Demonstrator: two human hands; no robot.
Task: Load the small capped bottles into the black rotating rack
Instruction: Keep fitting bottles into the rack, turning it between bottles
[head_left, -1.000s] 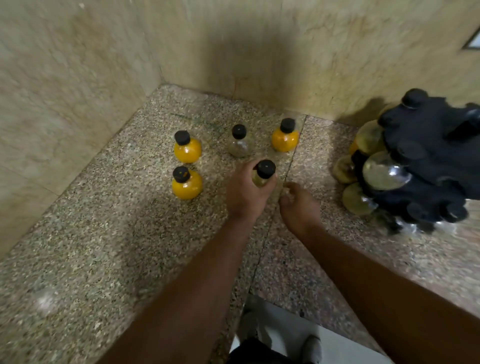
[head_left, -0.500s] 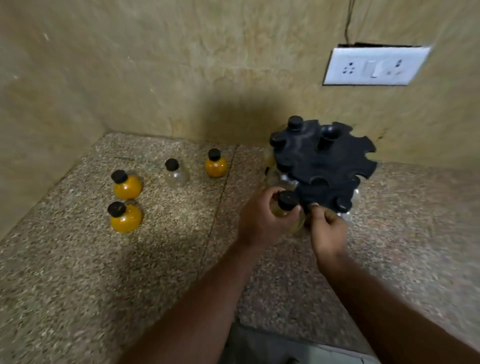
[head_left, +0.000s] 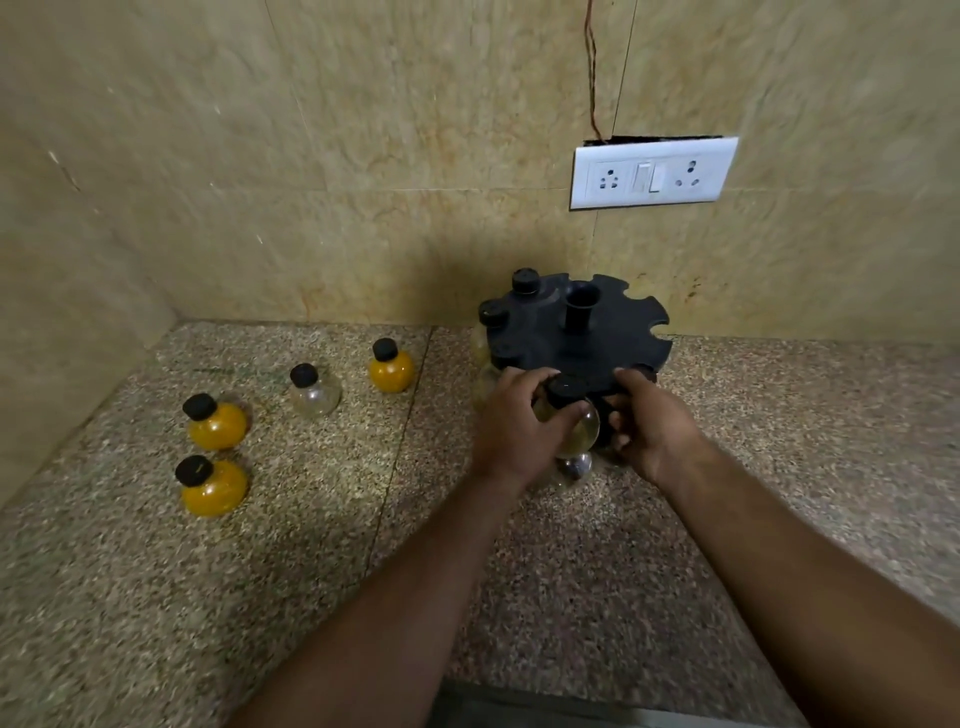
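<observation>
The black rack (head_left: 597, 332) stands on the speckled stone worktop (head_left: 779, 467), close to the back wall and below a white socket plate (head_left: 653, 172). Its round top disc is level and has notches cut around the edge, with a short post (head_left: 582, 310) rising straight up from the middle.

At the front edge of the rack, the left hand (head_left: 519, 431) holds a small round bottle (head_left: 576, 426) with a black cap (head_left: 567, 391). The bottle stands upright, its long axis vertical and the cap pointing up, and the cap is at the level of the disc, at one front notch. The grip of the left hand is wrapped around the bottle from the left side, with the fingers curled on its glass belly. The right hand (head_left: 652, 421) is at the rack edge just right of the bottle, the fingers bent around the rim; its grip is pressed on the rack. Both forearms reach forward from the lower edge of the view.

Two other caps (head_left: 524, 280) show in notches at the back left of the rack.

On the worktop to the left, four bottles stand upright and apart: three orange ones (head_left: 217, 422) (head_left: 212, 486) (head_left: 390, 366) and one clear one (head_left: 313, 391).
</observation>
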